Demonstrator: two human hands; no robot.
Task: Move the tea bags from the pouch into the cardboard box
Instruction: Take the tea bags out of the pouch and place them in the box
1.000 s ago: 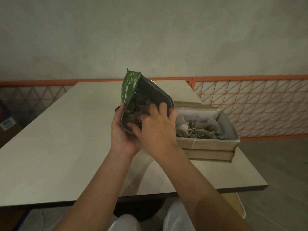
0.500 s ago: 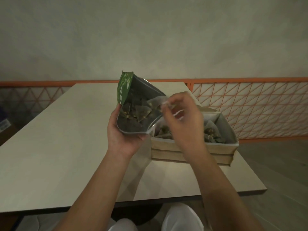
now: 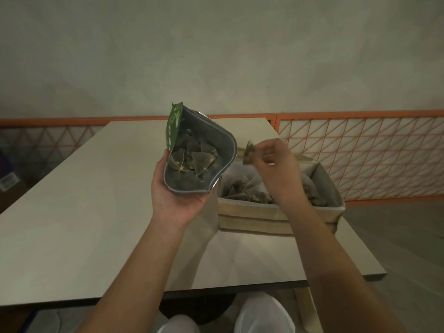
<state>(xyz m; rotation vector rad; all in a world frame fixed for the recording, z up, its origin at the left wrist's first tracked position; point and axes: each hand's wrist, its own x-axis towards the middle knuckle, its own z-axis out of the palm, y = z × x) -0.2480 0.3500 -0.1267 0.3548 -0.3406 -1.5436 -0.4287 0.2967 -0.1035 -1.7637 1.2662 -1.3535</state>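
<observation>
My left hand [image 3: 175,200] holds a green pouch [image 3: 174,127] from below, its mouth wide open toward me with several pyramid tea bags [image 3: 192,159] inside. My right hand [image 3: 276,169] pinches one tea bag [image 3: 248,152] between its fingertips, above the left end of the cardboard box [image 3: 271,216]. The box stands on the table's right side, just right of the pouch, and holds several tea bags [image 3: 249,188] on a pale lining.
The beige table [image 3: 84,212] stretches left and toward me; its near edge lies below the box. An orange lattice railing [image 3: 360,150] runs behind and to the right. My white-clad knees [image 3: 262,318] show under the table edge.
My right hand came out of the pouch with a tea bag and moved right, over the box. The pouch tipped up and its mouth now shows fully.
</observation>
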